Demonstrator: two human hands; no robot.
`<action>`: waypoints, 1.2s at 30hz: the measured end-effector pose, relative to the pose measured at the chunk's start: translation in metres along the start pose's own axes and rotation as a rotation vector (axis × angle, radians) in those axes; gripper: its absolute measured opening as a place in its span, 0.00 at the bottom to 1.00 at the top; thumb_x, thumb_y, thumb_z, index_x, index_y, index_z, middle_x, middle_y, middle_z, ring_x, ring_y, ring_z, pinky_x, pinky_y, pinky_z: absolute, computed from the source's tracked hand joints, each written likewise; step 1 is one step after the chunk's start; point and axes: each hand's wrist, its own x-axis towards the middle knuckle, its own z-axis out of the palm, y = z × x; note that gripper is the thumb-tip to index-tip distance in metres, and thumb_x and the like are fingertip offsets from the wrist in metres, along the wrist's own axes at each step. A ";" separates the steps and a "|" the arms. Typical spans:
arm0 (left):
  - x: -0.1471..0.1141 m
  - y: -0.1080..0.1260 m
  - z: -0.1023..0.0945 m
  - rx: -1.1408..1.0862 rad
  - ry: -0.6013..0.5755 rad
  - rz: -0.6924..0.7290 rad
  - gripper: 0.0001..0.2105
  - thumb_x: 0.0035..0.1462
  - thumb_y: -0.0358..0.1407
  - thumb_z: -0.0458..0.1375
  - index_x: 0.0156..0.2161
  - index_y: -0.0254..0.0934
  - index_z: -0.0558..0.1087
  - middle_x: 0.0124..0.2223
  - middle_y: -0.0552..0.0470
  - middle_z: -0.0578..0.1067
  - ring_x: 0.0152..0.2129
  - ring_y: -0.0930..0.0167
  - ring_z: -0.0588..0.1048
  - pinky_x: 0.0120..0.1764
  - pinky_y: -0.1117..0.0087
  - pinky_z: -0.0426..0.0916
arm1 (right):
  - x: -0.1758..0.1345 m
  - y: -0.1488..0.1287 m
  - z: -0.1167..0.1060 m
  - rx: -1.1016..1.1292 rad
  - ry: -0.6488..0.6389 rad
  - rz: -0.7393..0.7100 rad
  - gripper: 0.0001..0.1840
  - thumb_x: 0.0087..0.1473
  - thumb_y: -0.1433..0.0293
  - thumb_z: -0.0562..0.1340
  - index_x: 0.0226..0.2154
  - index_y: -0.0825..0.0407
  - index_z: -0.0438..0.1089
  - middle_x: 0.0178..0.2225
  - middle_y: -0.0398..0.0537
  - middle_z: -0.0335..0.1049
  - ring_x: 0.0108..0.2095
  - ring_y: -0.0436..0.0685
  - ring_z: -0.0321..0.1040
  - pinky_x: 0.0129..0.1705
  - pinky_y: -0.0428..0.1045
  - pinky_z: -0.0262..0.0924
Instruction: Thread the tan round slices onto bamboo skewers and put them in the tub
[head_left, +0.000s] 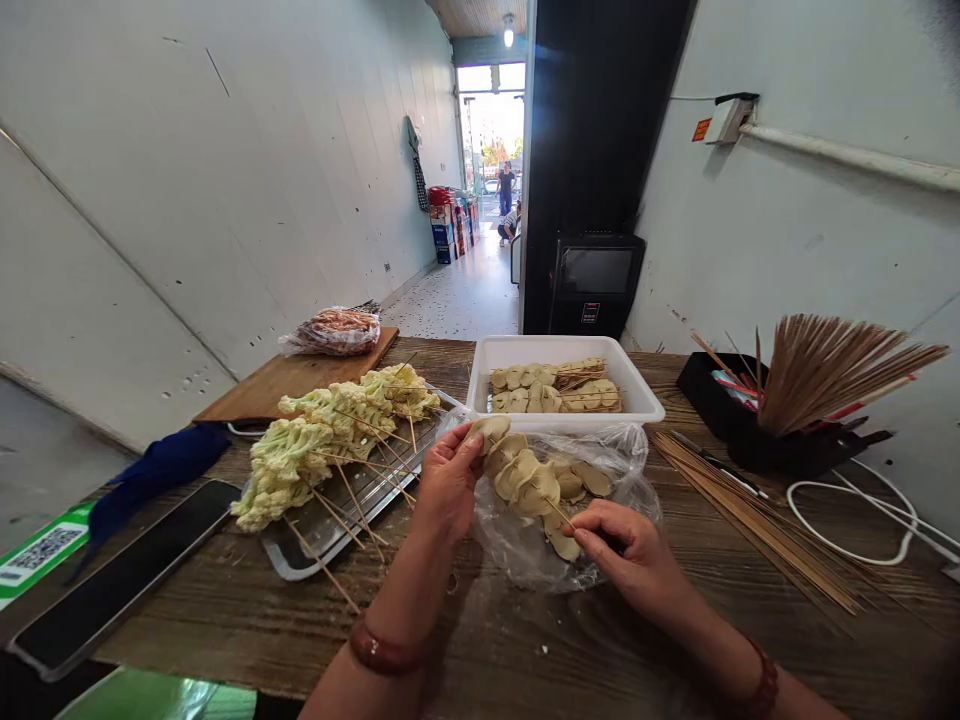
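My right hand [626, 550] pinches the bare end of a thin bamboo skewer [559, 513]. Several floppy, beige round slices [529, 480] are threaded along it; I cannot tell what food they are. At the skewer's far end, my left hand [448, 475] grips a beige slice [491, 436] between thumb and fingers. Underneath both hands lies a clear plastic bag [630, 470], spread open with more loose slices on it. Just behind stands a white plastic tub [566, 425] holding finished-looking skewers of the same slices [525, 398].
Cauliflower skewers [330, 445] lie on a metal tray [289, 560] at left, sticks pointing toward me. A bagged food bundle [337, 330] rests on a wooden board [247, 390]. Loose skewers [750, 520], a black skewer holder [787, 440] and white cable [847, 555] occupy the right.
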 end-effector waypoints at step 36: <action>-0.001 0.000 0.001 -0.007 -0.010 0.005 0.17 0.37 0.38 0.73 0.34 0.34 0.78 0.32 0.51 0.80 0.27 0.74 0.75 0.32 0.73 0.69 | 0.001 0.001 0.000 0.012 -0.002 -0.045 0.12 0.59 0.70 0.58 0.30 0.54 0.76 0.27 0.48 0.74 0.29 0.53 0.70 0.33 0.46 0.61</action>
